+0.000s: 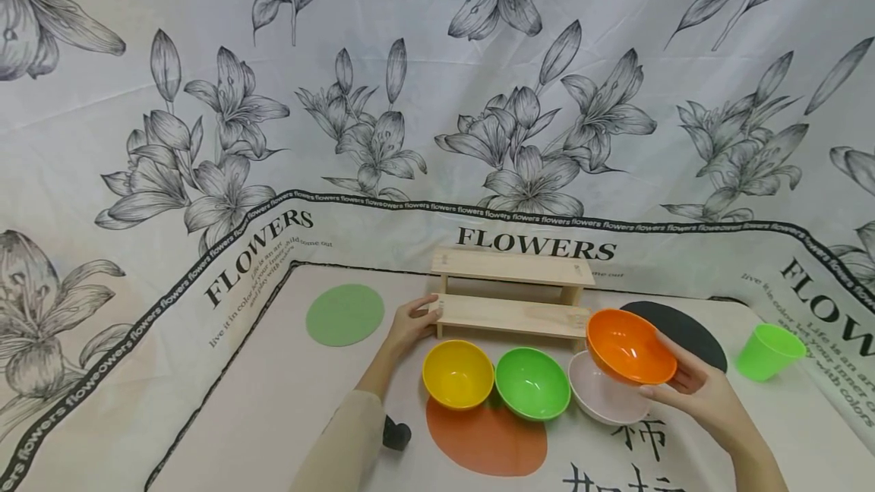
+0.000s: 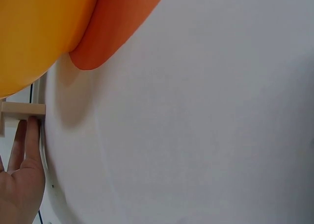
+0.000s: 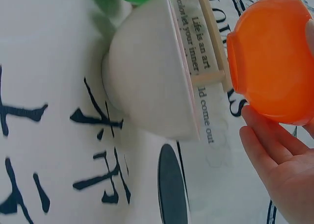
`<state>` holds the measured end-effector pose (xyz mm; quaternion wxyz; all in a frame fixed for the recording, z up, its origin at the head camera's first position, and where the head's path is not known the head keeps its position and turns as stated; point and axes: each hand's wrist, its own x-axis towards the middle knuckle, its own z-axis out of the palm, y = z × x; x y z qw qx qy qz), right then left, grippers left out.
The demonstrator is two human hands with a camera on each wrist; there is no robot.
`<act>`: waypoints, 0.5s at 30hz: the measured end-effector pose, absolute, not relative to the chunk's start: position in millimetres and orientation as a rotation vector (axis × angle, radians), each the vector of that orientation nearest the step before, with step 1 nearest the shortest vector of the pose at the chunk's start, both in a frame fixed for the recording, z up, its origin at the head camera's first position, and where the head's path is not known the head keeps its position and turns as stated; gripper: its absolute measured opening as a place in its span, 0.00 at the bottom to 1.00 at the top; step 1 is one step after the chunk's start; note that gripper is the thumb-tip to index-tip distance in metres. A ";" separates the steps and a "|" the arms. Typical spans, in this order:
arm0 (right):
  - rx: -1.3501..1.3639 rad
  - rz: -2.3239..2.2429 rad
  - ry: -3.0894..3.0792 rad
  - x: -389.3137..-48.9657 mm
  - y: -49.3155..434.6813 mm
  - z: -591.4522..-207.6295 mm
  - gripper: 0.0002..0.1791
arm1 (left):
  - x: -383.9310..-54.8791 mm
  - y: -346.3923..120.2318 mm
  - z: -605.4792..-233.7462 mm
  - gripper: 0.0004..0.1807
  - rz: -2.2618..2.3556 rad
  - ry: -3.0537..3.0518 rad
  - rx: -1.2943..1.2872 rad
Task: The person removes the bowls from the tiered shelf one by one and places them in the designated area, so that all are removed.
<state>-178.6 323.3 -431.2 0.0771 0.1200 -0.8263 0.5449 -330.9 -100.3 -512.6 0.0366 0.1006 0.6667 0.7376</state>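
My right hand [image 1: 704, 393] holds an orange bowl [image 1: 625, 344] by its right side, tilted, above a pale pink bowl [image 1: 608, 393]. In the right wrist view the orange bowl [image 3: 270, 62] shows its outside and foot, with fingers along its wall. At the left end of a two-tier wooden shelf [image 1: 513, 315], my left hand [image 1: 412, 323] grips the lower board. The left wrist view shows fingertips against the board's end [image 2: 24, 110]. A yellow bowl [image 1: 458, 374] and a green bowl [image 1: 533, 383] stand in a row with the pink one, in front of the shelf.
A light green cup [image 1: 769, 351] stands at the far right, beyond a dark round patch [image 1: 683, 329] on the cloth. A small black object [image 1: 396, 433] lies beside the left forearm. Flower-printed cloth [image 1: 376, 238] rises behind the shelf.
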 end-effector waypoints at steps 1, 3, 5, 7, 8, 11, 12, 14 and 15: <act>0.338 1.627 -2.481 -177.6 326.7 -432.2 0.43 | -330.3 -100.8 -512.5 0.28 2.268 2.045 0.316; 0.288 1.641 -2.488 -175.1 334.0 -434.5 0.43 | -330.0 -100.3 -512.3 0.28 2.267 2.040 0.309; 0.250 1.707 -2.466 -172.9 341.3 -436.7 0.44 | -330.9 -99.6 -512.5 0.28 2.260 2.037 0.274; 0.225 1.772 -2.428 -171.0 348.0 -439.4 0.44 | -333.0 -98.7 -513.7 0.27 2.246 2.044 0.213; 0.217 1.806 -2.403 -170.0 351.1 -440.8 0.45 | -334.3 -98.3 -514.3 0.27 2.239 2.052 0.196; 0.166 1.824 -2.386 -165.5 358.8 -444.9 0.46 | -336.5 -97.8 -515.4 0.26 2.226 2.065 0.162; 0.138 1.825 -2.389 -163.9 361.1 -445.9 0.46 | -336.7 -97.7 -515.5 0.26 2.223 2.068 0.156; 0.061 1.795 -2.436 -160.6 365.2 -447.9 0.46 | -336.5 -97.6 -514.9 0.26 2.221 2.064 0.150; 0.017 1.798 -2.454 -159.0 367.3 -448.5 0.46 | -336.1 -97.6 -514.6 0.26 2.221 2.063 0.149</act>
